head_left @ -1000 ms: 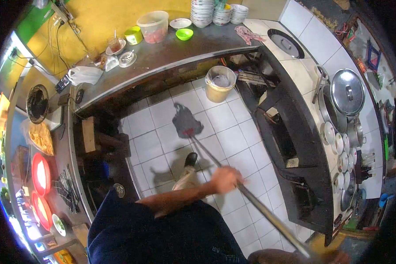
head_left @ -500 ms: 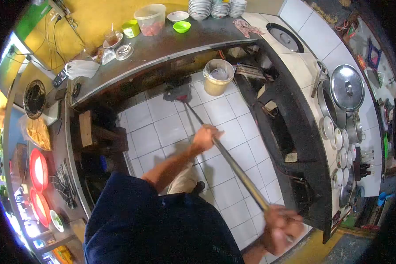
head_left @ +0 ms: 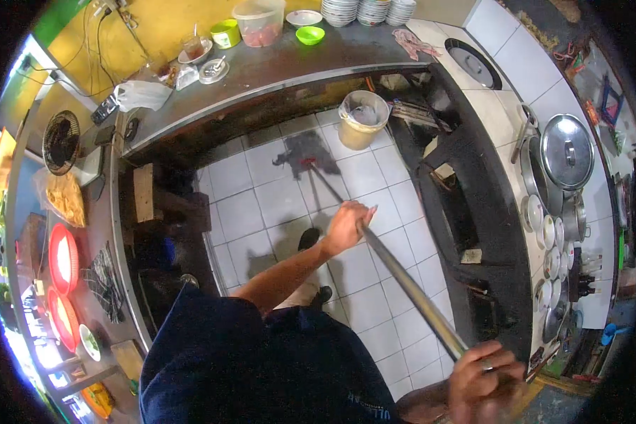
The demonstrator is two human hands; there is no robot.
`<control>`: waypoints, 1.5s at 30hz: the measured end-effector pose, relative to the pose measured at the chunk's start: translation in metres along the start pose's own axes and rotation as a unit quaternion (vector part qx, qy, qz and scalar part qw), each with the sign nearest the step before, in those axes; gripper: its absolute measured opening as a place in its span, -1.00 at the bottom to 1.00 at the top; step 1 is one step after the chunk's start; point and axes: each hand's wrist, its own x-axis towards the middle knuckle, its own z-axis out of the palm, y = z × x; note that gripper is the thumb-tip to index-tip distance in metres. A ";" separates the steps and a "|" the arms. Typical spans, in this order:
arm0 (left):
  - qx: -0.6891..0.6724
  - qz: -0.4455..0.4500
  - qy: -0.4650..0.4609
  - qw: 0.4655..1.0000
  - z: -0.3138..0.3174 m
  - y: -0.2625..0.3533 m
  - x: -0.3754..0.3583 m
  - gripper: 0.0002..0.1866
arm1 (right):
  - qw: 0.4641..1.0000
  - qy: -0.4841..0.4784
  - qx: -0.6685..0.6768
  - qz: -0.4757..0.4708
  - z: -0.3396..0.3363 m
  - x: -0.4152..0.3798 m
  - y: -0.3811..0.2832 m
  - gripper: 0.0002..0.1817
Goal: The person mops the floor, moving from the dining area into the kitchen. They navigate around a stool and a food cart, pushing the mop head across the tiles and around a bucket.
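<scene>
A long mop handle [head_left: 410, 286] slants from the lower right up to a dark mop head [head_left: 307, 157] spread on the white tiled floor [head_left: 244, 214]. My left hand [head_left: 348, 227] is closed round the middle of the handle. Near the handle's upper end, at the lower right, my right hand [head_left: 484, 381] grips it, somewhat blurred, with a ring on one finger. Just right of the mop head stands a cream bucket [head_left: 363, 120] with a plastic liner. My two dark shoes show on the tiles below the mop head.
A dark counter [head_left: 261, 73] with bowls and tubs runs across the back. On the right, a black-fronted tiled counter [head_left: 484, 113] holds pots and a large lid [head_left: 567, 152]. The left counter carries red baskets [head_left: 63, 259] and a fan [head_left: 61, 143]. Wooden blocks lie beneath it.
The mop head has moved right, away from the left side, and lies more spread out. Both hands have shifted right with the handle. Another shoe has come into view.
</scene>
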 end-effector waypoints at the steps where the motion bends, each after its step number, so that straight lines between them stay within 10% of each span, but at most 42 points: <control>1: 0.000 -0.001 0.020 1.000 -0.002 0.008 0.004 -0.64 | 1.000 0.011 0.003 0.015 0.002 0.008 -0.006 -0.60; 4: -0.070 -0.010 0.084 0.994 0.005 0.056 -0.017 -0.61 | 0.975 -0.144 0.055 0.161 -0.052 0.042 -0.066 -0.49; 12: -0.052 -0.009 0.057 0.997 -0.011 0.044 -0.009 -0.60 | 0.986 -0.129 0.002 0.103 -0.006 0.048 -0.051 -0.41; 21: -0.048 -0.002 0.066 0.997 -0.005 0.067 -0.030 -0.63 | 0.962 -0.103 0.009 0.254 -0.030 0.060 -0.110 -0.70; 28: 0.073 -0.038 -0.001 0.997 -0.004 -0.061 0.001 -0.68 | 0.954 0.090 0.103 0.266 0.053 -0.066 0.042 -0.70; 29: 0.106 -0.039 -0.023 0.993 -0.007 -0.067 -0.001 -0.67 | 0.954 0.098 0.063 0.276 0.056 -0.076 0.049 -0.66; 31: 0.150 -0.064 -0.051 0.985 -0.008 -0.057 0.001 -0.66 | 0.845 0.020 -0.489 0.215 0.043 -0.083 0.036 -0.69; 33: 0.135 -0.056 -0.092 0.985 -0.001 -0.021 -0.003 -0.64 | 0.883 0.101 -0.403 0.219 0.005 -0.086 0.008 -0.71; 34: 0.127 -0.053 -0.110 0.984 0.002 0.003 -0.005 -0.63 | 0.950 0.208 -0.027 0.232 -0.022 -0.073 -0.011 -0.71; 35: 0.122 -0.046 -0.129 0.983 0.003 0.033 -0.008 -0.62 | 0.952 0.204 0.076 0.215 -0.040 -0.057 -0.027 -0.71; 40: -0.081 0.043 -0.237 0.967 0.008 0.112 -0.045 -0.67 | 0.989 0.070 0.048 0.118 -0.069 -0.002 -0.065 -0.71; 45: 0.019 0.032 -0.220 0.975 0.006 0.035 -0.002 -0.83 | 0.975 0.137 -0.059 0.162 -0.021 -0.015 -0.020 -0.70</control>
